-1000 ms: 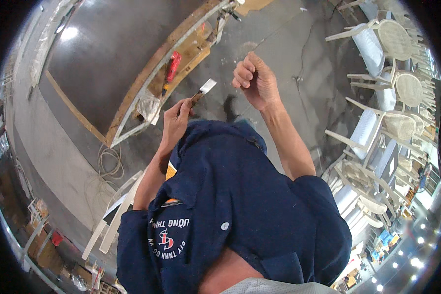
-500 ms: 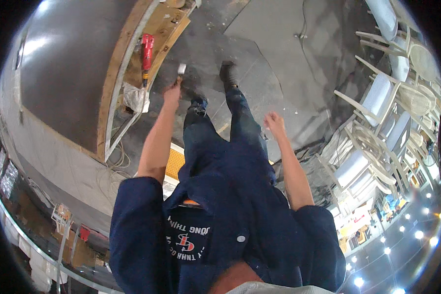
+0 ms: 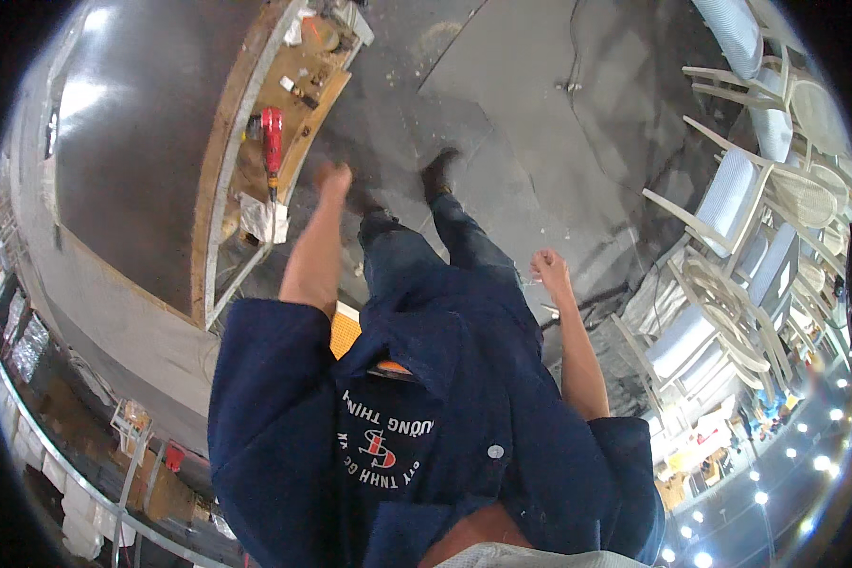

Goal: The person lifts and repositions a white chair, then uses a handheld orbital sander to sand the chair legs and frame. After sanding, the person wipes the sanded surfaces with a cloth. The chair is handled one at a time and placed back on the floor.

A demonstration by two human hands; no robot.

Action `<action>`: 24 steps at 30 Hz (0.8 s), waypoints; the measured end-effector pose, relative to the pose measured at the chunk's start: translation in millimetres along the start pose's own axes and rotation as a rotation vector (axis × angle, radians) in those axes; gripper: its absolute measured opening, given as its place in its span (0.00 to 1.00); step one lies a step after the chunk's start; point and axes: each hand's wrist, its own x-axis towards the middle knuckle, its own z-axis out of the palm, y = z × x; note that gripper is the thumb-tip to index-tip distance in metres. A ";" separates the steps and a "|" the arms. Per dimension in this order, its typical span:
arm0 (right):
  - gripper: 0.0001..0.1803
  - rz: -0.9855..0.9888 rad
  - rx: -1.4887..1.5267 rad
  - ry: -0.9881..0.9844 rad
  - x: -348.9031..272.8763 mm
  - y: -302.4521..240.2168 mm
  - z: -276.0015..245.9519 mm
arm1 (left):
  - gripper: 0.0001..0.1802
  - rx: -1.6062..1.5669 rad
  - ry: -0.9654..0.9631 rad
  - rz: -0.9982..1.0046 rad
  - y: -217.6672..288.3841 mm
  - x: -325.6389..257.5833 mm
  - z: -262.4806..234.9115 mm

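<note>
My left hand (image 3: 331,178) hangs beside the curved wooden shelf, its fingers curled and somewhat blurred. Whatever it holds is hidden from this angle. Closest to it on the shelf is a red power tool (image 3: 272,142) with a slim, yellow-collared shaft pointing toward me. A crumpled white cloth (image 3: 260,218) lies by the tool's tip. My right hand (image 3: 549,269) is held out at my right side, fingers curled in loosely, with nothing seen in it.
Along the left runs a large dark-topped counter (image 3: 142,189) with the shelf (image 3: 314,118) on its inner edge; a small white-and-black item (image 3: 298,92) rests there. Pale chairs (image 3: 729,194) are stacked at the right. A cable (image 3: 574,57) crosses the grey floor.
A white-headed brush showed in my left hand before; now it is out of sight. My right hand's fingers have drawn in. The view has shifted with my walking, showing more of the shelf.
</note>
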 end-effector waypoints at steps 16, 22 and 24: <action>0.14 0.016 0.134 0.173 70.0 -119.2 -58.1 | 0.12 -0.403 0.458 0.714 220.7 15.8 -157.6; 0.14 0.052 0.250 0.270 52.2 -173.4 -37.3 | 0.21 0.011 0.590 0.954 316.5 47.9 -317.4; 0.15 0.057 0.263 0.257 55.6 -185.9 -18.6 | 0.22 0.292 0.540 0.935 328.5 68.3 -337.7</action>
